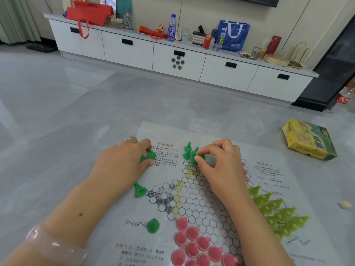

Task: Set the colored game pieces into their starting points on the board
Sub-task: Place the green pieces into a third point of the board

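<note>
Fingers (pixel 197 159) around green piece (pixel 194 160)

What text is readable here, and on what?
"TBS": blue tote bag on the cabinet.
"SULIAOTIAOQI", roughly: side of the yellow game box; partly blurred.
Red headings and black paragraphs on the board sheet: too blurred to read.
Blue bottle, red can labels: unreadable.

We are in a home living room: a long white drawer cabinet (pixel 172 54) at twelve o'clock carries bags, bottles and toys, above glossy grey floor tiles (pixel 76 96).
</note>
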`<state>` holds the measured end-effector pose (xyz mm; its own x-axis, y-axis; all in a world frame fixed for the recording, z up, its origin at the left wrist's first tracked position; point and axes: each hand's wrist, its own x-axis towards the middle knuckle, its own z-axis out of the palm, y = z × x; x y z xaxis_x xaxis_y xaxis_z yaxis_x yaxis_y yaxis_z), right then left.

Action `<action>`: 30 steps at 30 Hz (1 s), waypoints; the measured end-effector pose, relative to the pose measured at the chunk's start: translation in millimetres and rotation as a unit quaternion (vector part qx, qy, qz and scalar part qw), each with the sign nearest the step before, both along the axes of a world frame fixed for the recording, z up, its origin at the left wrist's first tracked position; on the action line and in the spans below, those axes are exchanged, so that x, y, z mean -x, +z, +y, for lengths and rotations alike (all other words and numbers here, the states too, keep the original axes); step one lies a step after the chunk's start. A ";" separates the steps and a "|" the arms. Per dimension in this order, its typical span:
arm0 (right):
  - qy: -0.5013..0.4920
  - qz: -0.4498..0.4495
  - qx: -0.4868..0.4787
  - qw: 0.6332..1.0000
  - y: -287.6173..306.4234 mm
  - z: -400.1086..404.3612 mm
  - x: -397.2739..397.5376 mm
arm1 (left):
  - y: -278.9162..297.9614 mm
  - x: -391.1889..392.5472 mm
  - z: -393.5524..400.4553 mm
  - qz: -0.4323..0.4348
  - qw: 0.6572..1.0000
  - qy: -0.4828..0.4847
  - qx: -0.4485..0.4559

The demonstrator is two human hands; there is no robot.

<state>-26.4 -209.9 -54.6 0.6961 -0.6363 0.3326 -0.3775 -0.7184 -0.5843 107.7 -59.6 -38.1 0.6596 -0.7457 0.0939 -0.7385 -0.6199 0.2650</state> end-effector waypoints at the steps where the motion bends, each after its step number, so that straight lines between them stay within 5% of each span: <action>1: 0.000 0.000 0.000 1.000 0.0 0.1 0.1 | -0.2 0.5 -0.6 -0.006 1.000 -0.003 0.001; 12: -0.027 -0.092 0.008 0.995 3.3 2.5 0.3 | -1.2 1.2 -0.1 -0.040 0.999 0.001 -0.011; 19: -0.068 -0.174 0.028 0.982 6.6 3.0 -0.2 | 6.9 5.5 -0.8 -0.028 0.991 0.006 0.134; 22: -0.011 -0.172 0.017 0.985 11.7 7.6 -1.4 | 8.5 16.6 -5.4 0.039 0.977 -0.042 0.206; 30: 0.135 -0.172 -0.096 0.971 21.7 21.8 -3.4 | -0.2 33.3 -14.3 0.106 0.967 -0.092 0.214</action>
